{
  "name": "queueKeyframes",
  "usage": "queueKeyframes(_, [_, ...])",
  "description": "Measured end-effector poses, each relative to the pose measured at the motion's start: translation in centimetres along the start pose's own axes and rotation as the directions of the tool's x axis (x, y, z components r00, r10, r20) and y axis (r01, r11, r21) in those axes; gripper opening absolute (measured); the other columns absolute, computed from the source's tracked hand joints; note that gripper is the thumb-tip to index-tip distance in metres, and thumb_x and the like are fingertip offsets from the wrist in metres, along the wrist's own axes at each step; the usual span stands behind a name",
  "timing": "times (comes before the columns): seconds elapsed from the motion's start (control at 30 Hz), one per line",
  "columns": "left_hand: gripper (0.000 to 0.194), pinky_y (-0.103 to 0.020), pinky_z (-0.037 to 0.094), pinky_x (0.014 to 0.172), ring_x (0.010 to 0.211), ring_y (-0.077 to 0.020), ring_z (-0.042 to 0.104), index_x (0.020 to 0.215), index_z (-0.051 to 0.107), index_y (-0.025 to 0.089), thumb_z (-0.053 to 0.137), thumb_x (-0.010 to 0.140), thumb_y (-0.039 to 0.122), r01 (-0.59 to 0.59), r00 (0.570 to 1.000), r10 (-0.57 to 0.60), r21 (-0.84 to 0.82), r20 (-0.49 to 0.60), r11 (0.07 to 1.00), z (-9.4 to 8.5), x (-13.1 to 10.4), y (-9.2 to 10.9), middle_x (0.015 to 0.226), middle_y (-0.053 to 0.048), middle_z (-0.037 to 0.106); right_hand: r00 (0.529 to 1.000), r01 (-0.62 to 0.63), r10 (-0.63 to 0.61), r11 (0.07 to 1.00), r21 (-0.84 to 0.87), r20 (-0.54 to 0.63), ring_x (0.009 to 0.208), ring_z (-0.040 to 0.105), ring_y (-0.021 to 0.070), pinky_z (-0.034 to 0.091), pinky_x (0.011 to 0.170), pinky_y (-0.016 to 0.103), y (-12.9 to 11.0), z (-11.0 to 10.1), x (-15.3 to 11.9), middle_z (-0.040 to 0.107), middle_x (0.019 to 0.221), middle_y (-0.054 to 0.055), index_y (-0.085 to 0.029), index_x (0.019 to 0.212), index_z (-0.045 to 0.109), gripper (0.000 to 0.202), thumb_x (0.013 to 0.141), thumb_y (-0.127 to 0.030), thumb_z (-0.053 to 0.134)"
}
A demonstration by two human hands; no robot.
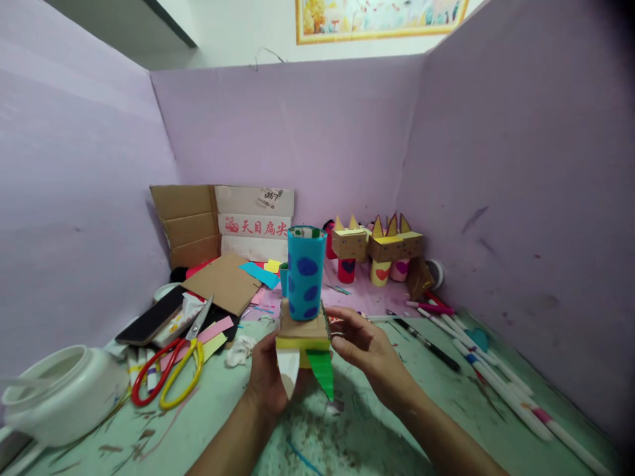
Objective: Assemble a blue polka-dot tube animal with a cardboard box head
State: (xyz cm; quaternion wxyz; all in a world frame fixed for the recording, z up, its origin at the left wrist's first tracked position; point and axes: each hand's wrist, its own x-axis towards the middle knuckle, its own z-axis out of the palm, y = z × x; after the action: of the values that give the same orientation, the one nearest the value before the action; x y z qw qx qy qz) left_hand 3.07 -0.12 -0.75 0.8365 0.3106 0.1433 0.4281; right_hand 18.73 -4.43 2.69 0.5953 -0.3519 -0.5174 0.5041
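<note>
Got my left fingers (pixel 264 355) clamped on the box (pixel 303 343), blue tube (pixel 304 274) upright on top, right fingers (pixel 348 351) apart by its side.

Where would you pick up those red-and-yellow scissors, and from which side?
Probably by the handle loops, coming from the person's near side. The scissors lie with their loops toward the person and their bare blades pointing away, so that approach should keep fingers off the metal. The left hand is the closer one.
</note>
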Motion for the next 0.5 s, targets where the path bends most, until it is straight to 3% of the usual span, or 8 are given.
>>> queueKeyframes(0.1, [0.04, -0.044, 0.044, 0.089, 0.095, -0.029, 0.062, 0.105, 0.063, 0.011, 0.05, 0.078, 0.037, 0.101, 0.995, -0.099, -0.126, 0.018, 0.987, 0.4, -0.5, 0.2, 0.101, -0.013, 0.069, 1.0, 0.008, -0.011, 0.991, -0.132, -0.021, 0.094, 0.06, 0.023, 0.047, 0.081, 0.037, -0.1, -1.0, 0.4, 0.063, 0.112, 0.008, -0.024, 0.108, 0.063, 0.041, 0.07, -0.039, 0.069])
queueKeyframes(0.17, [0.039, -0.041, 0.046, 0.086, 0.091, -0.0268, 0.064, 0.104, 0.063, 0.009, 0.051, 0.077, 0.035, 0.104, 0.994, -0.106, -0.201, 0.003, 0.974, 0.6, -0.5, 0.6, 0.101, -0.014, 0.069, 0.988, -0.032, -0.021, 0.94, -0.341, -0.152, 0.092, 0.062, 0.0233, 0.048, 0.078, 0.035, -0.3, -2.6, 1.0, 0.066, 0.106, 0.009, -0.02, 0.102, 0.066, 0.038, 0.074, -0.045, 0.061])
queueKeyframes(0.23, [0.038, -0.041, 0.046, 0.087, 0.091, -0.0267, 0.064, 0.103, 0.063, 0.009, 0.053, 0.077, 0.034, 0.058, 0.997, -0.067, -0.232, -0.035, 0.971, 0.3, -0.4, 1.0, 0.101, -0.016, 0.069, 0.94, -0.134, -0.064, 0.836, -0.533, -0.336, 0.09, 0.063, 0.0238, 0.047, 0.075, 0.034, -0.4, -4.9, 1.7, 0.068, 0.099, 0.011, -0.017, 0.096, 0.067, 0.041, 0.076, -0.049, 0.05])
queueKeyframes(0.3, [0.036, -0.043, 0.045, 0.088, 0.093, -0.0278, 0.063, 0.103, 0.062, 0.011, 0.054, 0.077, 0.035, 0.018, 0.997, -0.035, -0.243, -0.066, 0.97, -0.1, -0.2, 1.5, 0.101, -0.015, 0.069, 0.896, -0.233, -0.09, 0.738, -0.634, -0.435, 0.087, 0.062, 0.0259, 0.045, 0.075, 0.036, -0.3, -6.9, 2.2, 0.069, 0.094, 0.013, -0.015, 0.091, 0.067, 0.043, 0.076, -0.049, 0.047])
queueKeyframes(0.4, [0.037, -0.045, 0.044, 0.09, 0.096, -0.0288, 0.063, 0.106, 0.061, 0.014, 0.054, 0.078, 0.037, 0.009, 0.998, -0.024, -0.237, -0.061, 0.972, -0.9, 0.0, 1.9, 0.102, -0.013, 0.069, 0.888, -0.364, -0.033, 0.561, -0.744, -0.459, 0.074, 0.062, 0.0299, 0.041, 0.065, 0.037, 0.4, -8.2, 2.3, 0.069, 0.073, 0.012, -0.017, 0.069, 0.068, 0.035, 0.065, -0.051, 0.059])
queueKeyframes(0.5, [0.037, -0.043, 0.046, 0.089, 0.096, -0.0273, 0.063, 0.114, 0.058, 0.018, 0.053, 0.08, 0.033, -0.01, 0.998, -0.006, -0.268, -0.057, 0.963, -1.2, -0.1, 2.0, 0.102, -0.011, 0.07, 0.888, -0.435, 0.049, 0.413, -0.8, -0.458, 0.065, 0.06, 0.0313, 0.035, 0.055, 0.034, 1.2, -7.3, 1.8, 0.064, 0.057, 0.009, -0.019, 0.056, 0.065, 0.032, 0.05, -0.05, 0.072])
